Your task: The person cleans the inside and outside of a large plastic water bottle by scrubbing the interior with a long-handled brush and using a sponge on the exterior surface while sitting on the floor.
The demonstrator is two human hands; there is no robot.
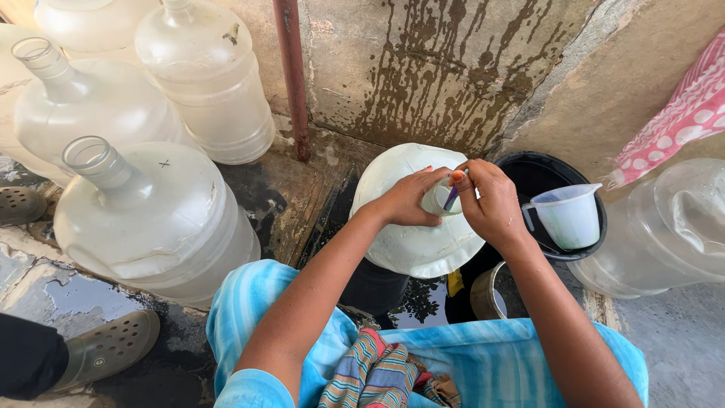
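Against a stained concrete wall (453, 68) and wet floor, a seated person is working over a large translucent water jug (411, 242) between their knees. Their left hand (411, 200) is wrapping closed around the jug's neck (438, 198), while their right hand (491, 200) is pinching a thin blue stick (451, 198) into the opening. A white plastic mug (570, 215) is sitting in a black bucket (544, 170) just beside them.

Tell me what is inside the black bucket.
A translucent white plastic measuring jug sits in the black bucket. The jug and the right hand hide most of the bucket's inside.
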